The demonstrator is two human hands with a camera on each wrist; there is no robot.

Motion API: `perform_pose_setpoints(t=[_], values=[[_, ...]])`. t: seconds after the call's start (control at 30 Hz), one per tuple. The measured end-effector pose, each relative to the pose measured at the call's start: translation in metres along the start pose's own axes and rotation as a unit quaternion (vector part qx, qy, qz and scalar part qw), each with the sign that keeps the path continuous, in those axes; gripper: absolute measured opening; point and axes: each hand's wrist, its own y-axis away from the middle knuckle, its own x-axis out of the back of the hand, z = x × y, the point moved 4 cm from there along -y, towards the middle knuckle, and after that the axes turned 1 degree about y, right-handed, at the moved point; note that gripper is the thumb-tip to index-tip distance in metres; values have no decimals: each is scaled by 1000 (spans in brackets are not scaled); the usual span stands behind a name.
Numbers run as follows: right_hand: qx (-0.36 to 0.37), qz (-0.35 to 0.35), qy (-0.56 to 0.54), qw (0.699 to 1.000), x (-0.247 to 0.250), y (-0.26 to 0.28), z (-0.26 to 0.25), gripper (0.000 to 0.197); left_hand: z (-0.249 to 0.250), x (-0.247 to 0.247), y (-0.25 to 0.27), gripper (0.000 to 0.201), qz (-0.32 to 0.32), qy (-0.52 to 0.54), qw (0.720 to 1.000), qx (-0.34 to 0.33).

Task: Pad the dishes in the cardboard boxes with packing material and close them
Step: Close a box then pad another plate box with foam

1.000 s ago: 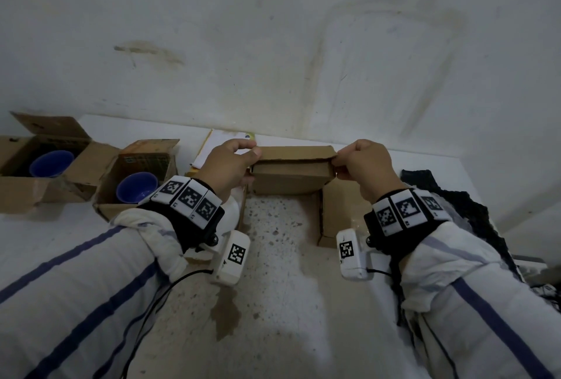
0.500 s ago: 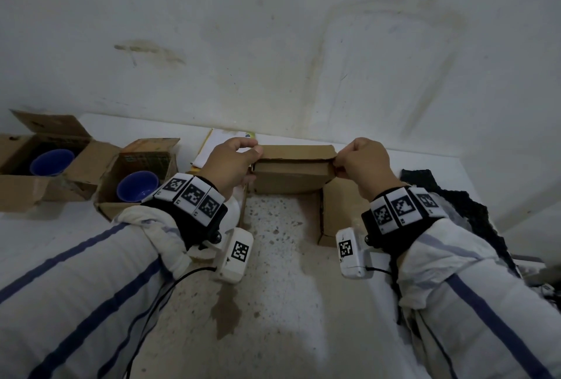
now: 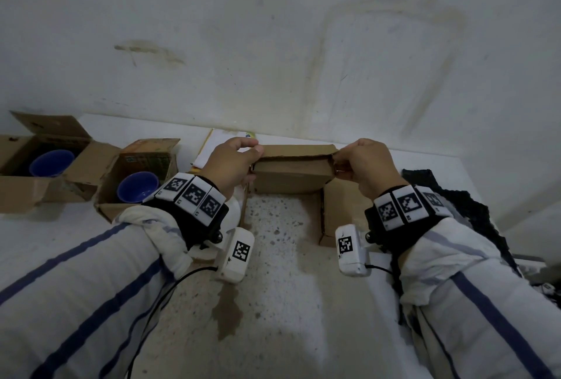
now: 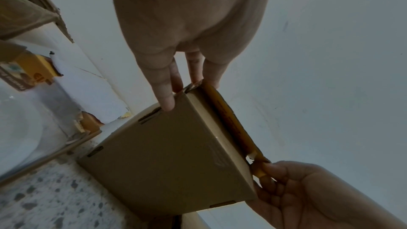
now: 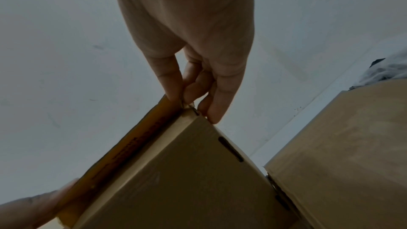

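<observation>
- Speckled surface [image 3: 282, 272] meets a stained white wall [image 3: 273, 44].
- Left hand [image 3: 229, 163] and right hand [image 3: 362, 164]: each grip pinches an end of the cardboard lid flap [image 3: 296, 152], raised against the wall.
- Two open boxes [image 3: 138, 172] at left hold blue bowls [image 3: 138, 187]; dark cloth [image 3: 464, 196] at right.

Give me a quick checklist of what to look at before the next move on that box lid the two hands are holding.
1. Left hand pinches the lid's left corner: ok.
2. Right hand pinches the lid's right corner: ok.
3. Lid flap of the box folded along its edge, ready to tuck: ok.
4. Padding inside this box: cannot tell, the raised lid hides the interior.
5. Side flap on the right folded in: not ok, it lies open.
6. Two boxes at left, each holding a blue bowl, padded and closed: not ok, both open, no padding seen.
</observation>
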Motion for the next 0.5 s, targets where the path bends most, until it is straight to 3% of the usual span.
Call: perform_pose_setpoints(t=[0.13,0.33,0.5], values=[[12,-3,12,1000,0,0,-1,19,-1,0,-2,14,1,3,1000,-1],[66,44,160,984,2,-3,-1,7,1,-2,0,18,2,6,1000,13],[40,22,74,996,3,0,5,19,6,-3,7,25,-19,24,999,26]])
